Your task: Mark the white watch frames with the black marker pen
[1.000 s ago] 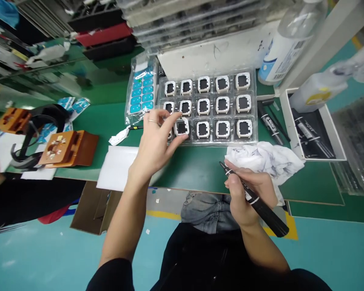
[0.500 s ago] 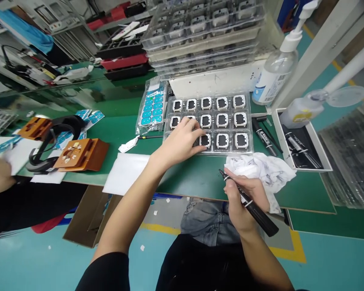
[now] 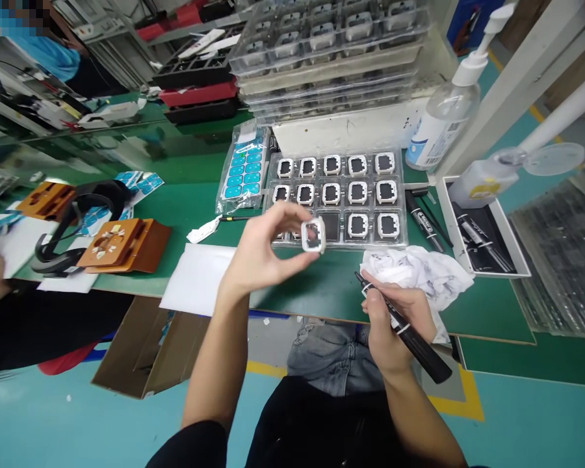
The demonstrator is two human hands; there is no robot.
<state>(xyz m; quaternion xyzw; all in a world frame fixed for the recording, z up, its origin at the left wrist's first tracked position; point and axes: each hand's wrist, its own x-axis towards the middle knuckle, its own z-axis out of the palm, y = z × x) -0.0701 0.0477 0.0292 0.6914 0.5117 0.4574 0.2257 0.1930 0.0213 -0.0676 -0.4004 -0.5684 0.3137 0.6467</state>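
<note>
Frames (image 3: 331, 184) in tray (image 3: 332, 227) on bench (image 3: 497, 305); bagged sheet (image 3: 244, 166) L, marker (image 3: 426, 221) R, tray stack (image 3: 329, 71) behind, cloth (image 3: 419, 276) front-R.

free: bench (image 3: 331, 286) btwn hands (image 3: 268, 253) (image 3: 387, 341) | obst: tray (image 3: 333, 229) bhd, cloth (image 3: 416, 273) rt

Left hand (image 3: 260, 253) forward in a pinch, right hand (image 3: 389, 341) nearer the torso (image 3: 312, 429), fingers (image 3: 416, 302) curled (both forearms (image 3: 217, 364) bare)

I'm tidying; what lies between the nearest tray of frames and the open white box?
Mainly a black marker and a slim dark stick, in the head view.
</note>
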